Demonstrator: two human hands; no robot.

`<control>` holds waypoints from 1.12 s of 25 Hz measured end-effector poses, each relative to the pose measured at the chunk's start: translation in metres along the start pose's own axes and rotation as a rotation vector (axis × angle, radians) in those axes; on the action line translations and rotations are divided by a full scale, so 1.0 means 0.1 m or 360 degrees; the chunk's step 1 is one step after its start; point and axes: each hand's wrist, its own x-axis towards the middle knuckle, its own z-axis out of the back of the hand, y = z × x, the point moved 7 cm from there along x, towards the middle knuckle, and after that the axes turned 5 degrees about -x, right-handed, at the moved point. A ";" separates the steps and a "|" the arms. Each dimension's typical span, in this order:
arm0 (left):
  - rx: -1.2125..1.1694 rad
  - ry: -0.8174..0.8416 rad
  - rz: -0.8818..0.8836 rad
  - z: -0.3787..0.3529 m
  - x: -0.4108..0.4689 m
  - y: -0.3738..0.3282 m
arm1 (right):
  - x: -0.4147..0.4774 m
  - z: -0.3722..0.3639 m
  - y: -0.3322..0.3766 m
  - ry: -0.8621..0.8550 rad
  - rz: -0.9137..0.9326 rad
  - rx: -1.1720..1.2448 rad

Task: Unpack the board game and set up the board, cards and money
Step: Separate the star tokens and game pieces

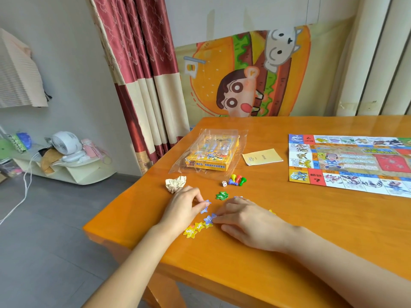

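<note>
head view looks down, near the table.

Glossy orange wooden table is being lit softly and evenly. Grey floor is being crossed by white cable. Red-and-cream satin curtain is being hung beside pale plain wall. Cartoon burger cloth poster is being displayed behind table. Small white desk fan is being carried on low cream shelf.

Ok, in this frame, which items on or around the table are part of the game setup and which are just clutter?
Belongs to the job: game board, yellow box in its clear bag, yellow slip, pawns, die, star tokens, one blue star pinched by the left hand.

Just lying about: crumpled paper, white fan, curtain, burger cloth.
</note>
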 end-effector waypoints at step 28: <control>-0.0212 0.0300 0.0181 -0.10 0.07 -0.39 | -0.24 0.42 -0.51 -0.0173 -0.0466 0.0501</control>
